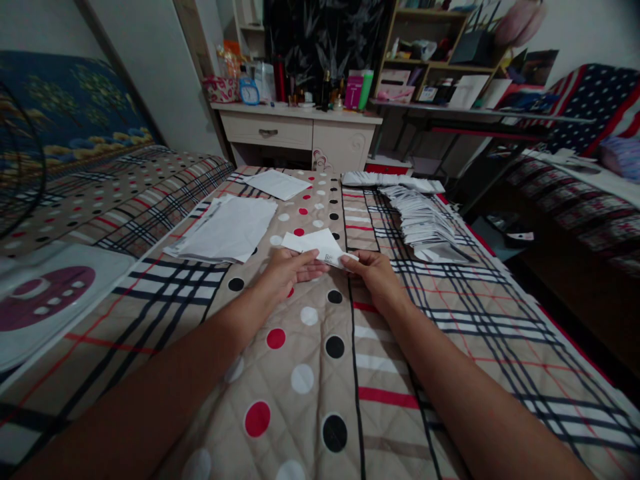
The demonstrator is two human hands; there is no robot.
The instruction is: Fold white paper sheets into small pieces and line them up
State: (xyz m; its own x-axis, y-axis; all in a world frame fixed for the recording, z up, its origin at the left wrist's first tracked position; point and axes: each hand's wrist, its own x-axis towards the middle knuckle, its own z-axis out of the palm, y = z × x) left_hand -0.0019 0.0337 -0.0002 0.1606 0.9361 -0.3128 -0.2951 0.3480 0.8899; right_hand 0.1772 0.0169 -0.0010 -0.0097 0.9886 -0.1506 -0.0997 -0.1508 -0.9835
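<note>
Between my two hands is a small folded piece of white paper [316,241], with some dark print near its lower right edge. My left hand [295,270] pinches its left part, thumb on top and fingers beneath. At the right end, my right hand [373,272] grips it between thumb and fingers. The paper is held just over the quilted bedspread [305,347]. Left of it lies a stack of white sheets [230,230], and farther back another flat white sheet pile [279,184]. A long fanned row of folded papers [423,217] lies to the right.
A white plastic bag with a purple print [55,293] rests at the left edge. Behind the bed stand a white dresser [270,130] with bottles and boxes, and a desk [480,113] with shelves. A chair with a star-patterned cover [590,107] is at the far right.
</note>
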